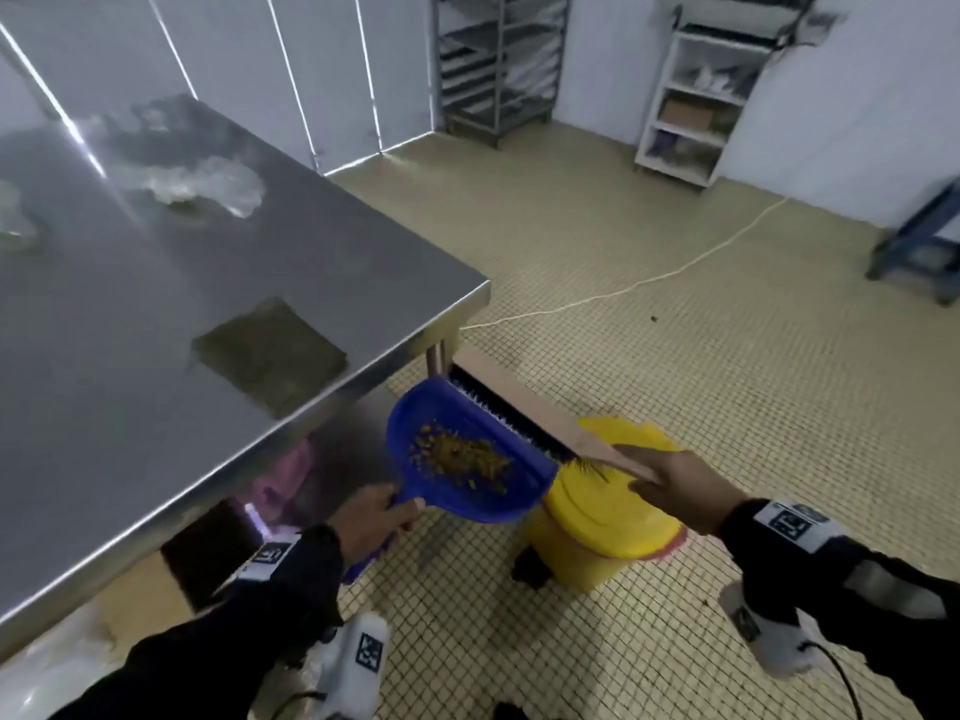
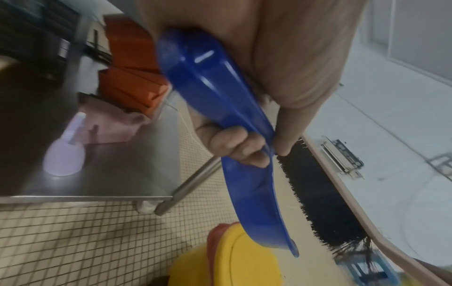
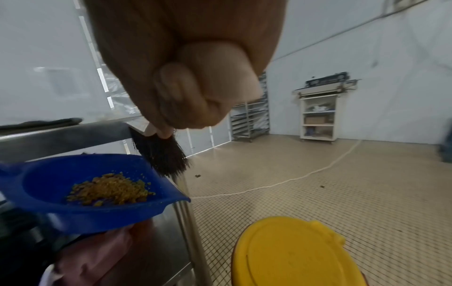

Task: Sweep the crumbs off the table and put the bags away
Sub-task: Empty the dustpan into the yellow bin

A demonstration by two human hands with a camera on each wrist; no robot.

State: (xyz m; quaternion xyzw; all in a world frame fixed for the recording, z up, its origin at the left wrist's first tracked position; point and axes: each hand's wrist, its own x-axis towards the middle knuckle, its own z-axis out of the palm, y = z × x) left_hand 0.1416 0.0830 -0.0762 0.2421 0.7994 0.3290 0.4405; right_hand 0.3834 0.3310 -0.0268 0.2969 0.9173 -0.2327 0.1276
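While left hand [image 1: 371,517] fingers clasp it, blue plastic dustpan [image 1: 467,454] of gritty crumbs [image 1: 460,456]; right hand [image 1: 675,488] gripping wooden brush [image 1: 524,407].

Head view looks down from above past the counter [image 1: 234,283] corner onto the tiled floor. Both wrist views sit very close behind the fingers [image 2: 234,147], facing outward. All three share the blue dustpan [image 1: 467,454], brush [image 1: 519,413] and yellow bin lid [image 1: 608,506].

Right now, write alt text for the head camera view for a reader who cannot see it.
The left hand holds a blue dustpan of orange-brown crumbs beside a steel table, partly above a closed yellow bin. The right hand holds a wooden brush against the pan's edge.
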